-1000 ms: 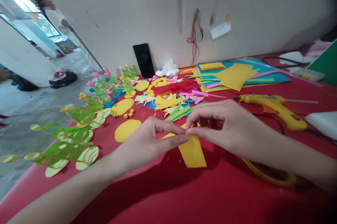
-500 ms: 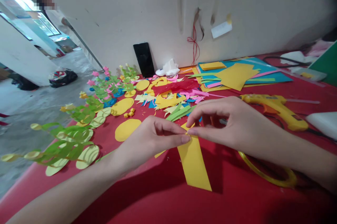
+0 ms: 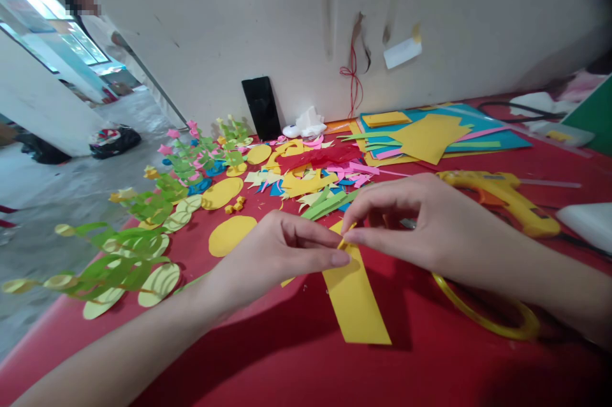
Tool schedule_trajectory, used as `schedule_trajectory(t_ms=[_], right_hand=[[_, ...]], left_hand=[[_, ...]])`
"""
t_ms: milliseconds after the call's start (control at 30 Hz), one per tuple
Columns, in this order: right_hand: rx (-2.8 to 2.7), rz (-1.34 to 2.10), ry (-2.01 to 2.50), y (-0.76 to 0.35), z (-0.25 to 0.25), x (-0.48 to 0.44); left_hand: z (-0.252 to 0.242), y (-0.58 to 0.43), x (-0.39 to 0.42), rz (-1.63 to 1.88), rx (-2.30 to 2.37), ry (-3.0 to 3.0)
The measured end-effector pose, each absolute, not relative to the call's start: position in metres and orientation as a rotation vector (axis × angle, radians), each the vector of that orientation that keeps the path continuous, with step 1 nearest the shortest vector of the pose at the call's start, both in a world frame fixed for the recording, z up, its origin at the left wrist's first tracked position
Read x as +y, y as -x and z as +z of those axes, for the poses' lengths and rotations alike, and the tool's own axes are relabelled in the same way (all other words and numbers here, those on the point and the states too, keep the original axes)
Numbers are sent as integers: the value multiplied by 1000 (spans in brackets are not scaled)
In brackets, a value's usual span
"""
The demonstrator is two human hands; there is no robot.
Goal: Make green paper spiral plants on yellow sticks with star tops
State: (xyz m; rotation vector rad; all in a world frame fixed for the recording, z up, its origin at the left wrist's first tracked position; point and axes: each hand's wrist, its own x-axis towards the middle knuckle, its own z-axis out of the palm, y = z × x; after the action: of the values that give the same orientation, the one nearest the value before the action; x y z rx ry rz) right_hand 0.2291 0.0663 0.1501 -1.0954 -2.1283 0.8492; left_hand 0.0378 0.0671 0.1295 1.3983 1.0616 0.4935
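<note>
Both my hands meet over the red table (image 3: 268, 369). My left hand (image 3: 277, 254) pinches the near end of a yellow paper strip (image 3: 356, 305) between thumb and forefinger. My right hand (image 3: 421, 222) pinches the same end from the other side, its fingertips touching the left ones. The strip's free end hangs down toward me and rests near the tabletop. A small fold or curl of the paper sits between the fingertips; its shape is too small to make out.
A yellow glue gun (image 3: 507, 199) lies right of my hands, with yellow-handled scissors (image 3: 488, 321) under my right wrist. Paper scraps (image 3: 310, 177), yellow ovals (image 3: 232, 235), green paper plants (image 3: 129, 254), stacked coloured sheets (image 3: 430, 136) and a black phone (image 3: 261, 108) fill the far side.
The hanging yellow strip has lengthened and swung a little to the right. My right fingertips have shifted slightly over the pinched end. Both hands stay in place.
</note>
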Motion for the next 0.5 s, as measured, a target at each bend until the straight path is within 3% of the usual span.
schedule_trajectory(t_ms=[500], right_hand=[[-2149,1049,1078,-235,158,72]], left_hand=[[129,-38,66,521,927,-1123]])
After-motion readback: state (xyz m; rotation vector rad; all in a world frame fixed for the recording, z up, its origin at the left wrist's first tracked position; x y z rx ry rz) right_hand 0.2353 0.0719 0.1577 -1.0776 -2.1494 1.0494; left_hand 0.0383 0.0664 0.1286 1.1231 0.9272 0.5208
